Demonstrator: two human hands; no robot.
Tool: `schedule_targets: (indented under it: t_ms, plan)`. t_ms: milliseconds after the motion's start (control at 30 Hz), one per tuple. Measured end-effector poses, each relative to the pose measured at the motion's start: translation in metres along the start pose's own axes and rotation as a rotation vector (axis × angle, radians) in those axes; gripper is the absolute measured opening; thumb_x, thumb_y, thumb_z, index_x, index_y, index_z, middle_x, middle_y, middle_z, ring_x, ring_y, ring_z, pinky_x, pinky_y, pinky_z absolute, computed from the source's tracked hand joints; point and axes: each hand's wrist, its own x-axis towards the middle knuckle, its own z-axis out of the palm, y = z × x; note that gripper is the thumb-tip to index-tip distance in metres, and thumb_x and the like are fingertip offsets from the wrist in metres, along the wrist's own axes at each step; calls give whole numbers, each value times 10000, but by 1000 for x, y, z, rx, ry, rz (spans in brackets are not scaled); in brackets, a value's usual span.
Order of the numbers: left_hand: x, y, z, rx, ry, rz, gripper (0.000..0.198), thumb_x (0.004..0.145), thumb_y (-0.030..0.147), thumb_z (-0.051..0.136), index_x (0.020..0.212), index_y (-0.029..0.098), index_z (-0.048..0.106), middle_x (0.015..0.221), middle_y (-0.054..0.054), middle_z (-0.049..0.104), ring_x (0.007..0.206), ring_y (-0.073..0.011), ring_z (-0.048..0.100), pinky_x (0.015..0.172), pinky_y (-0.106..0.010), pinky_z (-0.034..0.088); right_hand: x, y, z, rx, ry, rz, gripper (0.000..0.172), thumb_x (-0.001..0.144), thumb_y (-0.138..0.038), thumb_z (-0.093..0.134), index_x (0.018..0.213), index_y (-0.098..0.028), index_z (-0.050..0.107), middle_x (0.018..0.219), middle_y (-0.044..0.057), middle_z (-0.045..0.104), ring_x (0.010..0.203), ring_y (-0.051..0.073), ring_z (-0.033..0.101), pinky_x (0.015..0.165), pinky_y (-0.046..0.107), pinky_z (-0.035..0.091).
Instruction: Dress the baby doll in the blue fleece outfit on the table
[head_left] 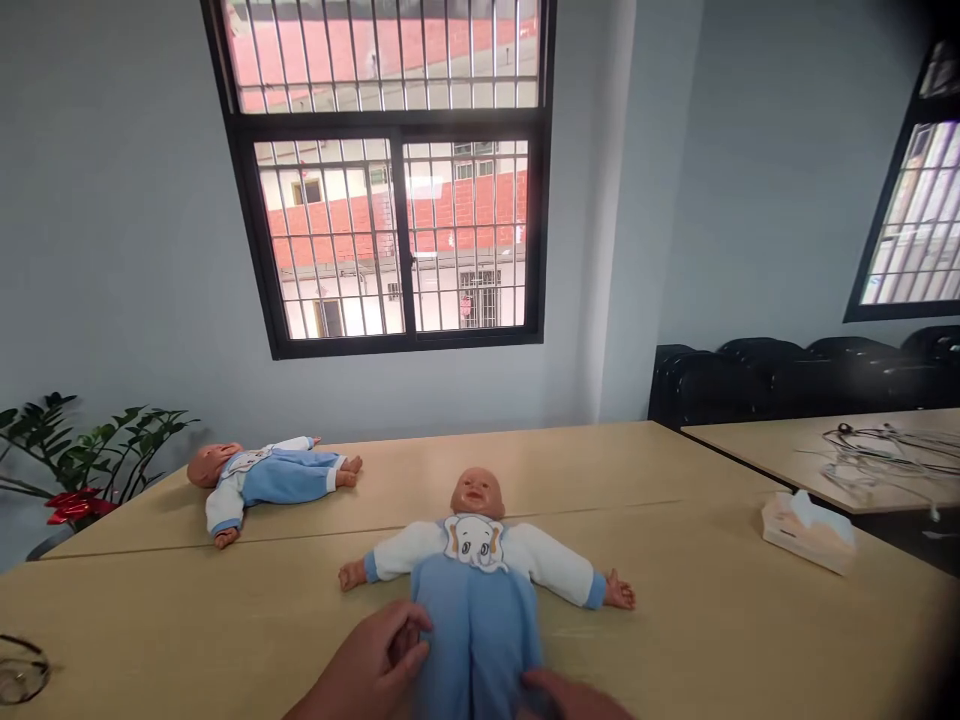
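Beyond the fingers, a wooden table [675, 640] spans the whole width of the view, and a barred window [390, 180] sits in the grey wall behind it.

On the table, directly under and ahead of the fingers, lies the near doll [480, 570]. It is on its back with its head away from the person and both arms stretched out sideways. It wears a blue romper with white sleeves and an elephant bib.

Well beyond the fingers and to their left lies a second doll [270, 475], in similar blue and white clothing, with its head pointing left.

Far left of the fingers, past the table edge, stands a potted plant [90, 455] with a red bow. Far right of the fingers, near the table's right end, rests a tissue box [806, 530]. A separate table further right carries a tangle of cables [885, 450].

The left hand [371, 665] rests against the near doll's left flank. Its fingers [409, 635] are curled together and pinch the blue fabric at the romper's edge.

The right hand [574, 700] touches the lower part of the romper. Most of it is cut off by the bottom of the view, so its finger position cannot be determined.
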Motion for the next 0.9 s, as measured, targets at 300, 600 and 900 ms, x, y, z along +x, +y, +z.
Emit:
schedule_targets:
  t_ms: [300,600,900]
  plan:
    - [154,57,10,160,149,356,283,973,275,480,1212,214,620,1179,-99,722,1109,-232,654,977,-357,495,167,8,-97,128,385,-131,394,789,-306,474,1073,-149,696,1188,158,711,1143,285,615,1042,411,427]
    - [252,64,38,731,-207,322,393,892,217,561,1268,267,662,1071,-42,792,1050,-249,697,953,-385,485,171,44,-84,261,57,-194,183,733,-305,524,797,-182,644,860,35,674,867,224,558,835,348,420]
    - [256,56,41,947,-379,293,98,769,331,745,847,307,800,939,-61,791,1129,-299,651,1049,-474,441,145,40,-93,407,-68,-158,113,662,-288,597,691,-192,546,702,-28,464,706,143,376,678,280,295]
